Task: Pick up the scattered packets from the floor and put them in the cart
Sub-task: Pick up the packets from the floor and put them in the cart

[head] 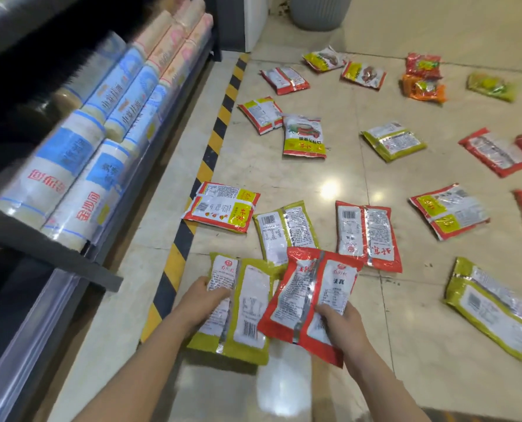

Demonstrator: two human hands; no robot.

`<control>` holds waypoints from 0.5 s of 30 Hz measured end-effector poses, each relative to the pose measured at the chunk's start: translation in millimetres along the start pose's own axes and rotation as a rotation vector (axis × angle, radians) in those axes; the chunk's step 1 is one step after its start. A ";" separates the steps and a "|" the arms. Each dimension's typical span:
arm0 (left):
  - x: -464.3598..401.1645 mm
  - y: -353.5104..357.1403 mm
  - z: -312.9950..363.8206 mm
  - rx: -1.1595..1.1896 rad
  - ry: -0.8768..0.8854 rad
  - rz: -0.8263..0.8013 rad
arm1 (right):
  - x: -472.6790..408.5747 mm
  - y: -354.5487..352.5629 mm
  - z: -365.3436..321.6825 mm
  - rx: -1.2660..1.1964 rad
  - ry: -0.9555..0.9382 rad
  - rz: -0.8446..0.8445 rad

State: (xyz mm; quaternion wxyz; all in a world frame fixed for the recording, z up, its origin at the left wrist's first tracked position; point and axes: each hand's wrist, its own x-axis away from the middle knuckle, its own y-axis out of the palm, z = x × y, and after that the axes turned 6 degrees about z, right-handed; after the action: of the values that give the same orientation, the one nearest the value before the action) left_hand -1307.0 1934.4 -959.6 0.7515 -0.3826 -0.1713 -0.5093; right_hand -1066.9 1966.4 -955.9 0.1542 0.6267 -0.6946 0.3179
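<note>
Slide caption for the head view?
Left hand grips green packet, right hand red packet; others litter floor.

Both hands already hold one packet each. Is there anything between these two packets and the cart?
That cannot be judged: the cart does not show in this view. The left hand grips a green packet, the right hand a red packet. More packets, such as a green-edged one, lie on the floor ahead.

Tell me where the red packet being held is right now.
In the head view, low and centre-right, the red packet sits in the right hand's grip, beside the green packet in the left hand.
</note>
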 end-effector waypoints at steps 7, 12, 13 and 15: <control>134.9 -15.1 96.8 0.386 0.128 0.127 | 91.0 -94.5 -111.0 -0.004 -0.271 0.060; 262.8 -63.3 194.3 0.552 0.177 0.061 | 190.4 -164.0 -224.5 0.050 -0.379 0.075; 291.0 -75.9 214.9 0.567 0.194 0.063 | 212.7 -176.2 -248.2 0.054 -0.394 0.078; 348.2 -101.3 254.2 0.591 0.227 0.067 | 257.2 -201.0 -294.2 0.030 -0.424 0.069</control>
State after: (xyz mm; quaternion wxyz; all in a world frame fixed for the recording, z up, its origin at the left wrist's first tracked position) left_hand -1217.2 1884.9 -528.8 0.8608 -0.0936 -0.2141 -0.4522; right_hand -969.4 1952.0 -527.7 -0.0157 0.6577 -0.7276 0.1943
